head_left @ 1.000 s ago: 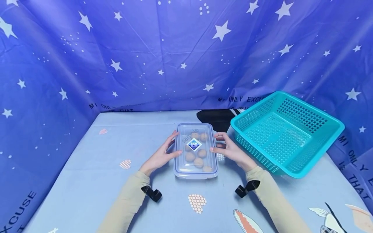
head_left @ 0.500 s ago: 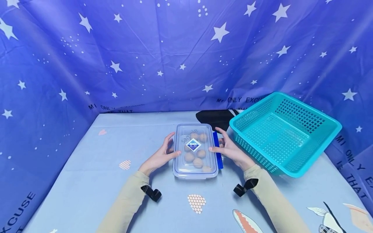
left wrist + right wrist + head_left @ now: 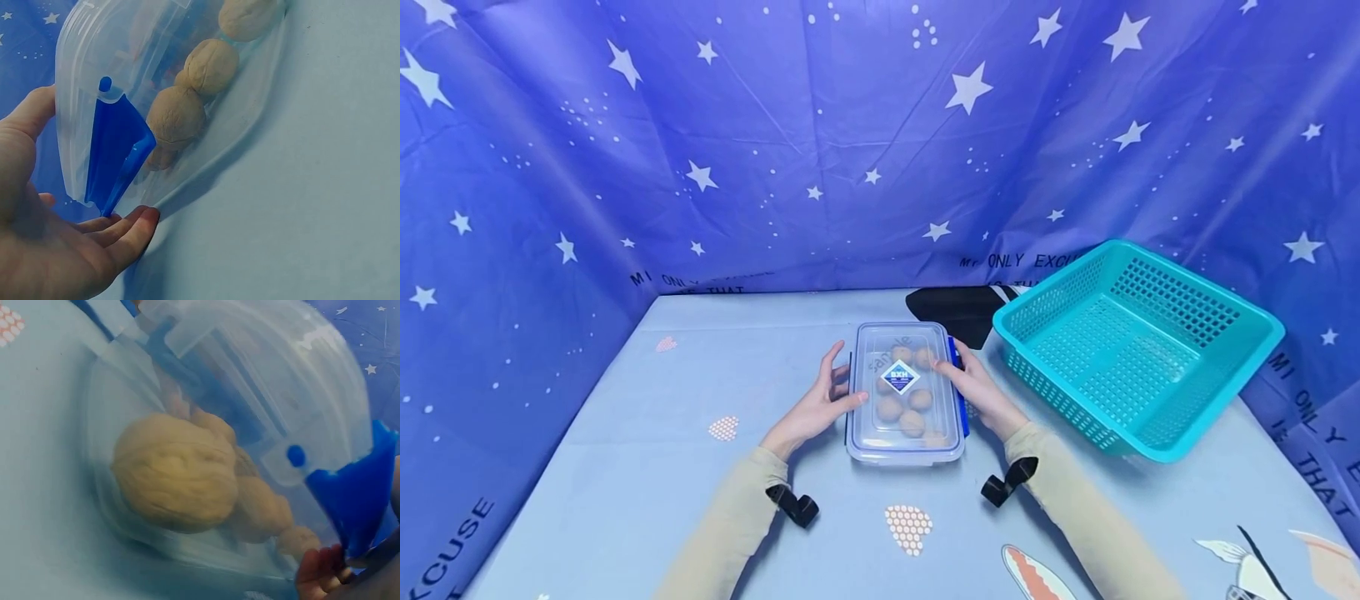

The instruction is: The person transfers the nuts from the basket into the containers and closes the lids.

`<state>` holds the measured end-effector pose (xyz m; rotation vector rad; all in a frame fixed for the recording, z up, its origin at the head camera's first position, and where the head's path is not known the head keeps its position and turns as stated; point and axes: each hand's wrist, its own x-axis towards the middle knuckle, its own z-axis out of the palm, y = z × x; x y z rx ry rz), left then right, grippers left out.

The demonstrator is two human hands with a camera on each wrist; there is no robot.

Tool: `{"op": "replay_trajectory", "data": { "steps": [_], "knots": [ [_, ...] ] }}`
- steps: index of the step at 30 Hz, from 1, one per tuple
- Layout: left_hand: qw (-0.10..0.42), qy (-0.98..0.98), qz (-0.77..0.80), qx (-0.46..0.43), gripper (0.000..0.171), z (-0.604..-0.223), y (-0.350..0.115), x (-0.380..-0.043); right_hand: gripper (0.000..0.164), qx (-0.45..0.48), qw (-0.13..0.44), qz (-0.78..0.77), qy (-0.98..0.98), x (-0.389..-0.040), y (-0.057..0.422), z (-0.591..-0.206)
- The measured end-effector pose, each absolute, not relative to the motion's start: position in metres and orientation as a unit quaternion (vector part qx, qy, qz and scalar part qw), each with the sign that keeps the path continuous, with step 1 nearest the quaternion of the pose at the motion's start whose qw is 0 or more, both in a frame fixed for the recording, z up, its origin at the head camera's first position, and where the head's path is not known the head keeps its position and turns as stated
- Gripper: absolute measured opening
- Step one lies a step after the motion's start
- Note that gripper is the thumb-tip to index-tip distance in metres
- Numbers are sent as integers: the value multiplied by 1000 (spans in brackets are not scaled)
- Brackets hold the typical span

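A clear plastic food container [image 3: 904,456] lies on the table in front of me in the head view. Its lid carries a blue-and-white diamond label [image 3: 900,377]. Several walnuts [image 3: 175,478] show through the walls. My left hand [image 3: 811,414] holds the left side, thumb on the lid's edge. In the left wrist view its fingers touch the bottom of a blue side latch [image 3: 115,156], which tilts out from the wall. My right hand [image 3: 985,396] grips the right side, thumb on the lid, fingers around another blue latch [image 3: 356,497]. Its fingers are partly hidden.
A turquoise perforated basket [image 3: 1060,412] stands to the right, close to my right hand. The pale blue patterned tablecloth [image 3: 647,500] spreads under everything. A purple star-printed curtain [image 3: 775,125] hangs behind and at the sides.
The blue latch on the right has come outward into view. My right hand has shifted, its thumb now farther up the lid. A dark latch edge now shows at the left side.
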<state>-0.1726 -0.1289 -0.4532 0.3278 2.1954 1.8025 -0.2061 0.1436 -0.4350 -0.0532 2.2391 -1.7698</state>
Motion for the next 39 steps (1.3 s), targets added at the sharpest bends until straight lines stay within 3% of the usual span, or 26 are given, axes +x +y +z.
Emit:
{"op": "replay_trajectory", "data": {
  "steps": [13, 23, 32, 39],
  "knots": [
    [148, 750, 633, 120, 92, -456, -126, -173, 78, -23, 104, -725, 680, -207, 132, -445],
    [144, 737, 650, 117, 91, -458, -122, -170, 76, -54, 70, -711, 698, -208, 129, -444],
    [82, 741, 657, 112, 96, -459, -118, -172, 74, -61, 69, -696, 712, -208, 129, -446],
    [51, 733, 674, 79, 90, -459, -107, -176, 74, -59, 69, -699, 709, -208, 128, -448]
  ]
}}
